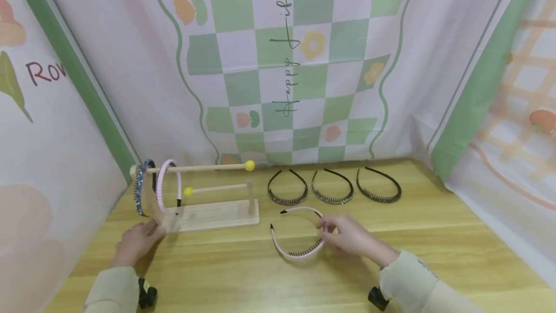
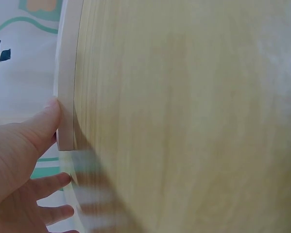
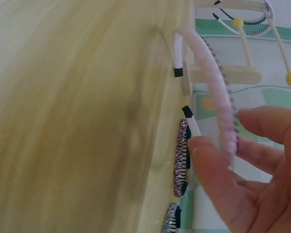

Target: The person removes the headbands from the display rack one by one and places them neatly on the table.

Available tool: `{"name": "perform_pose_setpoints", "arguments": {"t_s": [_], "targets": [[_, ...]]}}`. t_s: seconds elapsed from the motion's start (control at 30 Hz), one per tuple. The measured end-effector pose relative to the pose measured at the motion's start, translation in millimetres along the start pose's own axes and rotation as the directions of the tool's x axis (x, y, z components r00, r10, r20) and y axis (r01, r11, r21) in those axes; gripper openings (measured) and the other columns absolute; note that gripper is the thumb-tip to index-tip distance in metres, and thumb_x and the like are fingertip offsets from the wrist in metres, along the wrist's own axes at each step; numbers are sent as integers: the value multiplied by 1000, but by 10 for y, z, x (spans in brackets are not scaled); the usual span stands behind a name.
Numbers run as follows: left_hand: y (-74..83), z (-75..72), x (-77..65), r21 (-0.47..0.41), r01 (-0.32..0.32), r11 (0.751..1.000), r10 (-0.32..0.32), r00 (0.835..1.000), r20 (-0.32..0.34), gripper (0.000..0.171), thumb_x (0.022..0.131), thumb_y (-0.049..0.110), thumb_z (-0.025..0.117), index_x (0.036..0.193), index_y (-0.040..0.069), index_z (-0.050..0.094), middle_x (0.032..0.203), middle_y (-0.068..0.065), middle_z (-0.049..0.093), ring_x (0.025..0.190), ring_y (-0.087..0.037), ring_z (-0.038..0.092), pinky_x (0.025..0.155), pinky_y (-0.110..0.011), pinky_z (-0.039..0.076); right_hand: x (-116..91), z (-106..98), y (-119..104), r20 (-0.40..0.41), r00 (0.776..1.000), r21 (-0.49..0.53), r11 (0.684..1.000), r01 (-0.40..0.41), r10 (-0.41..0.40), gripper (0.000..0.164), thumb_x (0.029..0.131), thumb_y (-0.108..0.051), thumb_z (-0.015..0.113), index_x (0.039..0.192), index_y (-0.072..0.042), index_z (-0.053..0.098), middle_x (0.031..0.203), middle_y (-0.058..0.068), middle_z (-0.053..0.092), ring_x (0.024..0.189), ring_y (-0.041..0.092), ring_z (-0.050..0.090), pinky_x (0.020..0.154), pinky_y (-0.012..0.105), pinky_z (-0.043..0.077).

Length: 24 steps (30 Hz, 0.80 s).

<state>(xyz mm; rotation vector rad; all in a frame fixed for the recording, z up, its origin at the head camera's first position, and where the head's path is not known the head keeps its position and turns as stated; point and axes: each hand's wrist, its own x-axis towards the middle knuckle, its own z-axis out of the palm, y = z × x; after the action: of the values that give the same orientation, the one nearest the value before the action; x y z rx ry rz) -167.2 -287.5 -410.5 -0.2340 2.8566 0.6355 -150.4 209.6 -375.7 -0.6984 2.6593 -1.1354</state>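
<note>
Head view: the right hand [image 1: 347,235] is pinching a slim pink, comb-toothed headband [image 1: 299,256] over the wood-grain counter [image 1: 208,274]; it's looking light and springy, probably best held at the curve.

Left wrist: the left hand [image 2: 16,160] is holding its visible fingers spread, thumb touching a pale wooden stand [image 2: 67,73] that's running out of frame.

Right wrist: thumb and fingers are hiding part of the curve.

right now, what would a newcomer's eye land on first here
Likely the green checked curtain behind the table, with "Happy Life" written sideways up it. Next, the pink toothed headband in the right hand, near the table's middle. Then, at left, the wooden headband stand, where a glittery blue headband and a second pink headband hang.
</note>
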Motion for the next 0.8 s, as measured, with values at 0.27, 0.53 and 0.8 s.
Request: {"name": "perform_pose_setpoints", "arguments": {"t_s": [0.27,0.53,0.8], "targets": [[-14,0,21,12,5,1000,-5,1000,2,83,87,67,35,141,4,29,136,-36,27,114,-62,26,83,-74,26,-21,81,42,142,989,3,999,-53,52,5,88,-5,58,89,-5,63,65,4,57,39,10,47,34,29,45],[5,8,10,7,16,1000,-16,1000,1,83,87,66,36,141,4,29,136,-37,25,114,-62,25,84,-74,24,-50,203,67,189,979,18,997,-81,76,12,88,-3,56,80,-10,63,63,1,57,41,10,48,36,25,44],[0,13,27,10,33,999,-33,999,4,83,87,68,36,141,5,29,137,-36,24,116,-61,24,86,-73,24,-23,272,61,171,980,40,993,-114,106,11,85,-3,59,78,-9,64,60,2,58,43,14,52,39,30,48]]}}
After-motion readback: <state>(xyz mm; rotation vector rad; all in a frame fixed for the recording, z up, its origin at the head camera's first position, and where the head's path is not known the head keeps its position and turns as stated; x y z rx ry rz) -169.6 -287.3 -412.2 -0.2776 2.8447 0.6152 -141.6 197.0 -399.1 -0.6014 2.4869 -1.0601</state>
